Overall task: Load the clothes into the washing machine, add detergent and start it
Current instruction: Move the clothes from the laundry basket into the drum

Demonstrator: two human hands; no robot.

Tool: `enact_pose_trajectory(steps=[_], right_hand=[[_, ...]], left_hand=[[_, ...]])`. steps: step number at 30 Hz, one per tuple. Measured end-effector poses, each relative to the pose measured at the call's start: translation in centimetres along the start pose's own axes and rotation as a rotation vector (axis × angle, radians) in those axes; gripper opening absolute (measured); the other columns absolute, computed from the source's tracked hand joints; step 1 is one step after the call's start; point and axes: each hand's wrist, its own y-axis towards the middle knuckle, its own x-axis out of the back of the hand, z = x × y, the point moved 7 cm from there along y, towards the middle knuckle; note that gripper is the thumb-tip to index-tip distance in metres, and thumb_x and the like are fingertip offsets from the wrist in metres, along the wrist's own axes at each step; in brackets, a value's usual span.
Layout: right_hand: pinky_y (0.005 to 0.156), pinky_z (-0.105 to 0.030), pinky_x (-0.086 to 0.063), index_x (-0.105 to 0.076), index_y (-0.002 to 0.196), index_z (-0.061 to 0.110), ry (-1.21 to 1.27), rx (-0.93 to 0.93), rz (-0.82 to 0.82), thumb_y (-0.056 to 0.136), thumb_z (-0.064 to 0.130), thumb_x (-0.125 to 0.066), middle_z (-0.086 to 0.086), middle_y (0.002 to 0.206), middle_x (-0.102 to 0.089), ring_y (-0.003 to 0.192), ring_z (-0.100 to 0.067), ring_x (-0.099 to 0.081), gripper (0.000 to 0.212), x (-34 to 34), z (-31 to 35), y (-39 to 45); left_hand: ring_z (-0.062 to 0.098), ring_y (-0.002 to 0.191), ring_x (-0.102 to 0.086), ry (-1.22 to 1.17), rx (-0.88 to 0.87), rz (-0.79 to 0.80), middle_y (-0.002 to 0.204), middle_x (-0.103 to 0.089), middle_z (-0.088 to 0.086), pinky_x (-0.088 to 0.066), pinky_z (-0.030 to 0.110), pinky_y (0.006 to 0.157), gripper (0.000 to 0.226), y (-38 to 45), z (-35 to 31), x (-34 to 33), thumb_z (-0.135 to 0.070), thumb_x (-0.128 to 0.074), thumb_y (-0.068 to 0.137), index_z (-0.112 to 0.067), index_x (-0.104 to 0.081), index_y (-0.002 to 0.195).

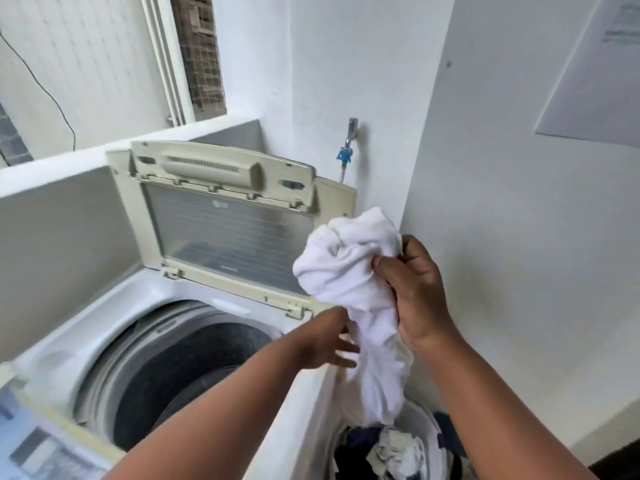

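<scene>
Grip: your right hand (420,292) clutches the white garment (360,292); left hand (329,341) open beside it. Loading step; next, swing it over the drum (180,375).

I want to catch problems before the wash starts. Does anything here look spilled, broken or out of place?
Nothing stands out. The washer lid is folded up, the drum is open, the right hand grips a bunched white garment above the laundry basket. No spill shows.
</scene>
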Motion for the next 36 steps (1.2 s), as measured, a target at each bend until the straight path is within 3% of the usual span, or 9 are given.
enact_pose_trajectory(steps=[3,6,8,14,17,21,27,32,36], right_hand=[[0.056,-0.021,-0.041,-0.054,0.083,0.01,-0.035,0.091,0.001,0.073,0.024,-0.065,0.0,0.071,-0.055,0.065,-0.008,-0.049,0.02,-6.2,1.8,-1.6],[0.063,-0.021,-0.047,-0.053,0.089,0.03,-0.125,0.121,0.019,0.07,0.037,-0.067,0.005,0.079,-0.064,0.07,-0.007,-0.057,0.024,-11.3,1.6,-3.0],[0.07,-0.022,-0.048,-0.052,0.095,0.037,-0.179,0.087,0.015,0.072,0.036,-0.063,0.008,0.09,-0.066,0.079,-0.006,-0.061,0.026,-13.3,0.5,-3.5],[0.067,-0.026,-0.048,-0.063,0.082,0.022,-0.266,-0.176,0.071,0.073,0.027,-0.056,0.006,0.079,-0.068,0.074,-0.01,-0.061,0.012,-18.5,-4.4,-2.5],[0.072,-0.031,-0.054,-0.064,0.103,0.024,-0.252,-0.446,0.222,0.071,0.042,-0.051,0.004,0.089,-0.068,0.075,-0.012,-0.06,0.039,-21.4,-9.0,-2.6],[0.075,-0.043,-0.054,-0.066,0.109,0.026,-0.004,-0.806,0.319,0.087,0.046,-0.045,-0.007,0.091,-0.063,0.083,-0.027,-0.057,0.036,-24.7,-15.6,-4.1],[0.091,-0.045,-0.052,-0.07,0.107,0.019,0.188,-0.877,0.24,0.096,0.037,-0.042,-0.011,0.103,-0.07,0.091,-0.027,-0.063,0.035,-27.4,-23.8,-2.6],[0.05,-0.027,-0.054,-0.067,0.109,0.008,-0.003,-0.895,0.232,0.092,0.033,-0.047,-0.009,0.085,-0.073,0.064,-0.019,-0.07,0.036,-27.2,-29.6,-1.6],[0.084,-0.048,-0.057,-0.065,0.111,0.028,-0.193,-0.989,0.251,0.073,0.054,-0.053,-0.002,0.096,-0.075,0.089,-0.026,-0.071,0.047,-26.7,-35.0,-2.6]], left_hand=[[0.024,0.093,-0.065,-0.221,-0.098,0.005,0.108,-0.064,0.017,-0.053,0.046,0.09,0.025,-5.0,-2.3,4.5,-0.021,-0.058,0.088,-0.009,-0.063,0.109],[0.012,0.085,-0.068,-0.453,-0.248,-0.082,0.098,-0.069,0.016,-0.056,0.032,0.078,0.039,-9.1,-4.2,10.8,-0.024,-0.073,0.078,-0.004,-0.066,0.11],[0.019,0.079,-0.063,-0.524,-0.344,-0.173,0.083,-0.069,0.006,-0.053,0.036,0.073,0.021,-11.7,-5.4,13.8,-0.025,-0.049,0.097,-0.012,-0.064,0.103],[0.034,0.098,-0.065,-0.476,-0.523,-0.39,0.098,-0.071,0.015,-0.048,0.04,0.089,0.034,-16.2,-8.6,21.1,-0.035,-0.054,0.08,-0.01,-0.068,0.099],[0.035,0.098,-0.064,-0.498,-0.521,-0.404,0.096,-0.068,0.019,-0.047,0.042,0.093,0.035,-16.3,-7.8,23.8,-0.036,-0.052,0.082,-0.006,-0.066,0.093],[0.036,0.109,-0.06,-0.556,-0.407,-0.584,0.104,-0.067,0.019,-0.043,0.045,0.103,0.044,-14.7,-3.8,28.0,-0.037,-0.055,0.074,-0.005,-0.066,0.101],[0.027,0.111,-0.06,-0.561,-0.154,-0.724,0.117,-0.065,0.014,-0.041,0.041,0.105,0.048,-11.7,3.4,32.5,-0.04,-0.043,0.089,-0.006,-0.06,0.119],[0.031,0.112,-0.062,-0.55,0.017,-0.711,0.118,-0.067,0.016,-0.04,0.046,0.107,0.054,-8.2,9.8,35.4,-0.04,-0.047,0.081,-0.007,-0.062,0.121],[0.024,0.096,-0.063,-0.338,0.24,-0.751,0.113,-0.064,0.01,-0.051,0.035,0.089,0.037,-5.6,14.9,36.4,-0.035,-0.044,0.096,-0.009,-0.06,0.116]])
